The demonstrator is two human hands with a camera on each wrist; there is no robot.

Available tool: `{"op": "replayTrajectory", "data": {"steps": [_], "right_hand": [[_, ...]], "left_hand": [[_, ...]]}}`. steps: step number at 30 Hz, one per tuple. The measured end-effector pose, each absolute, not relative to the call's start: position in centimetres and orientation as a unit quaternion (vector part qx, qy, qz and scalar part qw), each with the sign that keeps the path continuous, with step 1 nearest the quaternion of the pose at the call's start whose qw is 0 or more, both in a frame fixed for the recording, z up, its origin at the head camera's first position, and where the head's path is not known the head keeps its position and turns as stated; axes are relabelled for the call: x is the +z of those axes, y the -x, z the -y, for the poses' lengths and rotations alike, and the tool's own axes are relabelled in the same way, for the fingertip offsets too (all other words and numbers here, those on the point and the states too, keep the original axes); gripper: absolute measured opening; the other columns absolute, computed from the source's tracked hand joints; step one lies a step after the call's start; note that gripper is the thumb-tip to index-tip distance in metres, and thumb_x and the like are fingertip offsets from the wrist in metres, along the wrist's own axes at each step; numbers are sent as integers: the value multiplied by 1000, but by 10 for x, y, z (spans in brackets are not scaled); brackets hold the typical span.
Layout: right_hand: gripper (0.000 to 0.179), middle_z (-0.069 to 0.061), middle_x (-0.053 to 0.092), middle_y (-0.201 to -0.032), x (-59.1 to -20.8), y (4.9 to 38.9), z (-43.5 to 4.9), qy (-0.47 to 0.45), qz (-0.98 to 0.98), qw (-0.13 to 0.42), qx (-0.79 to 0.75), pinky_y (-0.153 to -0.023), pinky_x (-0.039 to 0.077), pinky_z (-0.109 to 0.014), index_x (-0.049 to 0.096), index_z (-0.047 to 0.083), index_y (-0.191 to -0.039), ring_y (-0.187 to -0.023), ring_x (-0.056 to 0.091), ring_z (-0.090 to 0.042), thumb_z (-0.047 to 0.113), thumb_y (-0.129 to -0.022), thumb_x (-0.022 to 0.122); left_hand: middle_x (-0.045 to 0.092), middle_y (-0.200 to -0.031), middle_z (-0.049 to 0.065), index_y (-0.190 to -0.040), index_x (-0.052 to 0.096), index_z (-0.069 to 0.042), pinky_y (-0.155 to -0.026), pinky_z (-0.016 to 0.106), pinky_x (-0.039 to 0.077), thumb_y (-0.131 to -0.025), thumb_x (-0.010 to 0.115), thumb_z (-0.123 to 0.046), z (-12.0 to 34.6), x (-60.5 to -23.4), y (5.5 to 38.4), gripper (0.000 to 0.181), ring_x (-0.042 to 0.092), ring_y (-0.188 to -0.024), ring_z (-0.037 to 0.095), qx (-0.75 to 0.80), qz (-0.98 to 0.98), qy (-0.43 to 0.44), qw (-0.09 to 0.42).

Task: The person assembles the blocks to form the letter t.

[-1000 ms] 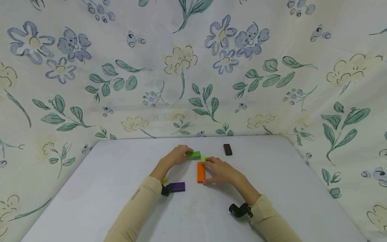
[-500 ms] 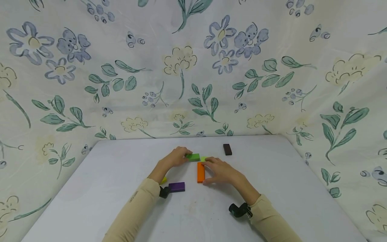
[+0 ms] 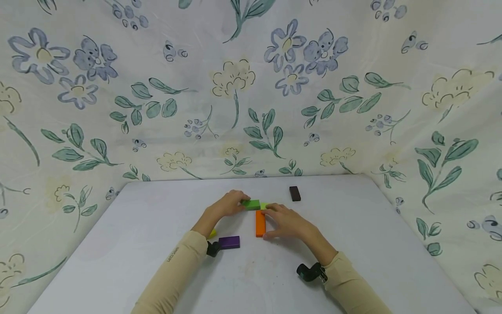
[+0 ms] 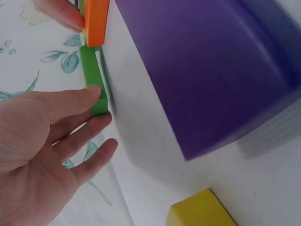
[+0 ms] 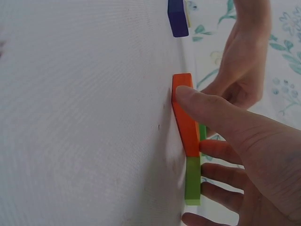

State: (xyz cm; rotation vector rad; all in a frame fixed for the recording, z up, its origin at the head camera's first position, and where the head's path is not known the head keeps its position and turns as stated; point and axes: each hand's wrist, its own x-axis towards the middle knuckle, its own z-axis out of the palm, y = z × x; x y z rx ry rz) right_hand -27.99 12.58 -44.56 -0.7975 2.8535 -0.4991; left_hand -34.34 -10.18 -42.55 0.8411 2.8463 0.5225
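Note:
My left hand (image 3: 228, 204) pinches the left end of a green block (image 3: 252, 205) between thumb and fingers. The green block's right end lies against a light green block (image 3: 263, 206), partly covered by my right hand (image 3: 288, 222). An orange block (image 3: 260, 224) stretches toward me from there. My right thumb lies at its near end and the index finger by its far end. In the right wrist view, other fingertips touch the side of the light green block (image 5: 193, 181). The left wrist view shows the left thumb on the green block (image 4: 91, 75).
A purple block (image 3: 229, 242) lies near the left wrist, with a yellow block (image 3: 213, 234) partly hidden behind that arm. Farther back on the right is a dark brown block (image 3: 295, 193). Floral cloth hangs behind the white table (image 3: 251, 279).
My left hand has drawn the green block slightly toward me, then shifted it slightly right against the light green block. The right hand and orange block stay put.

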Motion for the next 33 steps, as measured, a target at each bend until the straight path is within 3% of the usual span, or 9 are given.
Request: {"op": "replayTrajectory", "data": {"steps": [33], "right_hand": [[79,-8,44,-151,-445,281,-127,267,-947,67,-164,-112,38,-56,49,17,-145,-139,42,-31,52,-79,77]], "left_hand": [[68,-120,11,-122,68,-4,-107,44,45,-90,68,-4,101,-427,343,33,59,-111,26,178,-938,-284,87]]}}
